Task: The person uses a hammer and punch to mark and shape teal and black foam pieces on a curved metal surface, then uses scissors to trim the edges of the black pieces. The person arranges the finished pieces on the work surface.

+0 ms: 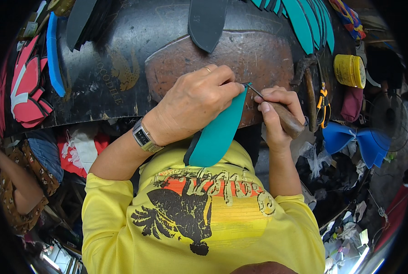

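Note:
A teal, sole-shaped piece with a dark underside (220, 132) slants from the worktable's edge down toward my chest. My left hand (197, 100) is closed around its upper end, with a watch on that wrist. My right hand (279, 109) grips the wooden handle of an awl (291, 122). The awl's thin metal shaft points up and left, its tip at the narrow top end of the teal piece. Whether the tip has pierced the material cannot be made out. Beneath both hands lies a brown, worn patch (268, 59) on the dark worktable (94, 68).
Teal soles (304, 27) and dark soles (207, 25) lie farther back. To the right are a hammer (312, 98), orange-handled scissors (323, 107) and a yellow tub (347, 71). Bundled red pieces (27, 91) and a blue strip (53, 55) sit left, near another person's arm (21, 182).

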Demonstrator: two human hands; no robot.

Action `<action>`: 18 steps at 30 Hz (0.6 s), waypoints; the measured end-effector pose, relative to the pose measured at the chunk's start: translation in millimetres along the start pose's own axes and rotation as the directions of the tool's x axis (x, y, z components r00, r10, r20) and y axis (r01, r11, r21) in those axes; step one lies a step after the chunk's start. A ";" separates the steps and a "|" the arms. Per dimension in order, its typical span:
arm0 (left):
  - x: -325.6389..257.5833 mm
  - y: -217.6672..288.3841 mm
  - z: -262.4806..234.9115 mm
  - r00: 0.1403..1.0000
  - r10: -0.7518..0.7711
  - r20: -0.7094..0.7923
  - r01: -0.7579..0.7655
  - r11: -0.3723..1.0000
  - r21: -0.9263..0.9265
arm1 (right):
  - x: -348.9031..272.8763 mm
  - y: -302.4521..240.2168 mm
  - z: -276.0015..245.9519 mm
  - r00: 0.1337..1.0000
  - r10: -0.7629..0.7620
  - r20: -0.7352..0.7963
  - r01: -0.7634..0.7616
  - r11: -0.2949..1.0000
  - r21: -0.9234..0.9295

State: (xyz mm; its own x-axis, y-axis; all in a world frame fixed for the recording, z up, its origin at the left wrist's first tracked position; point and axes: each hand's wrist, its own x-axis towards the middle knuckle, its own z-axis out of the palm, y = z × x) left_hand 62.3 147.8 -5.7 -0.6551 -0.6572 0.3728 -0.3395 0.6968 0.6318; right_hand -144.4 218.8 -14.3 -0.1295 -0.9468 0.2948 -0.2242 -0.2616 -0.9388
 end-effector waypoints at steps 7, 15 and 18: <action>1.3 -1.8 2.0 0.998 0.033 -0.046 -0.032 0.999 0.011 | 2.6 3.1 -0.2 0.997 -0.072 0.042 0.074 0.996 -0.040; 3.1 -2.9 1.9 0.999 0.022 -0.047 -0.022 1.000 -0.008 | 2.4 1.7 0.6 0.996 -0.081 0.048 0.084 0.995 -0.055; 2.9 -3.0 1.3 0.999 0.017 -0.037 -0.017 1.000 -0.014 | 1.2 0.5 1.2 0.999 -0.033 0.006 0.033 0.999 -0.001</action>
State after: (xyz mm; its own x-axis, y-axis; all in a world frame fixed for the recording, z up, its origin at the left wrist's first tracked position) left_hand 60.5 144.2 -7.5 -0.6351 -0.6558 0.4082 -0.3190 0.7040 0.6346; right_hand -143.5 217.3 -14.5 -0.1163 -0.9388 0.3241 -0.2296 -0.2921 -0.9284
